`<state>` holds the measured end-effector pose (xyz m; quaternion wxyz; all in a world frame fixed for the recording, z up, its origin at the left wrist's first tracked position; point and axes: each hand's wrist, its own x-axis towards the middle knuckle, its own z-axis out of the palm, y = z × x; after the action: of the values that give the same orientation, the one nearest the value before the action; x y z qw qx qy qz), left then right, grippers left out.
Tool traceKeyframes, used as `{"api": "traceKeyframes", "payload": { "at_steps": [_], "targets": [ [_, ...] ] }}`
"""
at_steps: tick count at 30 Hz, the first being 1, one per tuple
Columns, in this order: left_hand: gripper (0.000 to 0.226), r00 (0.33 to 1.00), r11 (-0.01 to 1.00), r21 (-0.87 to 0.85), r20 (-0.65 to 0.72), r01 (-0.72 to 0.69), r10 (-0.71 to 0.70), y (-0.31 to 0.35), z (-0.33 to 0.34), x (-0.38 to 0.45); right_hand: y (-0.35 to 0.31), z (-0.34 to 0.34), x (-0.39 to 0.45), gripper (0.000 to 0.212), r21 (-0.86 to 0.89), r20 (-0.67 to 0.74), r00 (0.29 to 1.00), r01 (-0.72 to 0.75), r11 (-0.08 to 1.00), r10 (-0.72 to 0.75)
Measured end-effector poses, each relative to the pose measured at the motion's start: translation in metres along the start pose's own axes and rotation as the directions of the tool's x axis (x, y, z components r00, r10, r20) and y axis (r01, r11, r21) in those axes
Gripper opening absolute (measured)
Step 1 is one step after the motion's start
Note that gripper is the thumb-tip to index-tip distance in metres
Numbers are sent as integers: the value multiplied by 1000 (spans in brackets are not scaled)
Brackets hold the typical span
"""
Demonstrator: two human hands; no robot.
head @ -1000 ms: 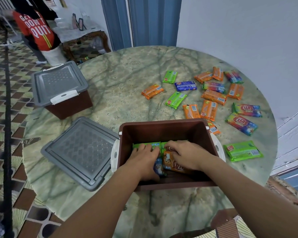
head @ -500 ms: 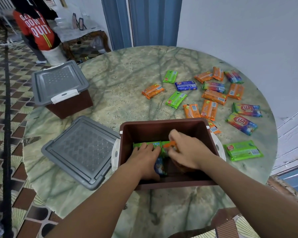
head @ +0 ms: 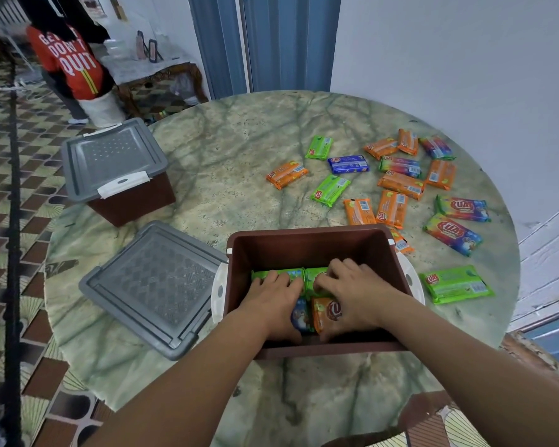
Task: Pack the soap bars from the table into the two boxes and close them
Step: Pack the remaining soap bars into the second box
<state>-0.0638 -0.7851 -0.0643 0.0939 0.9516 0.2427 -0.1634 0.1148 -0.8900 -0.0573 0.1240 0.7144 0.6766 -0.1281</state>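
Note:
An open brown box [head: 310, 243] stands at the near middle of the table, and both my hands are inside it. My left hand [head: 271, 298] lies flat on a green soap bar [head: 288, 274] and a blue one [head: 300, 316]. With its fingers spread, my right hand [head: 357, 291] presses on an orange soap bar [head: 325, 312] and a second green one. Several loose soap bars [head: 397, 183] in orange, green, blue and rainbow wrappers lie scattered on the table's right half. One green bar [head: 455, 283] lies just right of the box.
The box's grey lid [head: 152, 285] lies flat to the left of it. A second brown box with its grey lid on [head: 117, 162] stands at the table's far left edge. A person in an orange shirt [head: 68, 59] stands beyond, on the tiled floor.
My right hand tilted an orange bar up on edge inside the box, then laid it flat again and now presses on it. My left hand stayed on the bars.

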Motion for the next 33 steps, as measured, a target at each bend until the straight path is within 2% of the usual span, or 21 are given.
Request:
{"api": "traceKeyframes", "payload": {
  "at_steps": [2,7,12,17,22,26,28,30,33],
  "targets": [
    [83,1000,1000,2,0,0,0,0,0,0,-1,2,3,91,7,30,999,42,999,-43],
    [88,1000,1000,-12,6,4,-4,-1,1,1,1,1,7,66,90,-34,988,151,984,-149],
    [81,1000,1000,-28,13,13,-13,1,-4,0,-2,-5,9,62,75,2,986,164,984,-164],
    [68,999,998,-58,-37,16,-18,2,-6,0,-5,-2,11,61,71,-2,981,192,979,-192],
    [57,998,998,-66,-62,8,-12,2,-9,-1,-5,0,12,67,107,-30,985,172,979,-169],
    [43,1000,995,-102,-11,4,-5,0,-18,0,-5,-4,6,49,268,-175,980,142,953,-96],
    [33,1000,987,-160,-27,-3,-1,-2,-31,2,-3,-8,3,33,344,-313,947,178,922,-66],
    [26,996,982,-190,-94,-24,6,-5,-53,7,0,-14,2,27,391,-470,882,172,904,36],
    [22,962,982,-170,-270,-82,34,-2,-95,19,6,-31,-2,27,522,-647,708,141,841,282]
  ]
}}
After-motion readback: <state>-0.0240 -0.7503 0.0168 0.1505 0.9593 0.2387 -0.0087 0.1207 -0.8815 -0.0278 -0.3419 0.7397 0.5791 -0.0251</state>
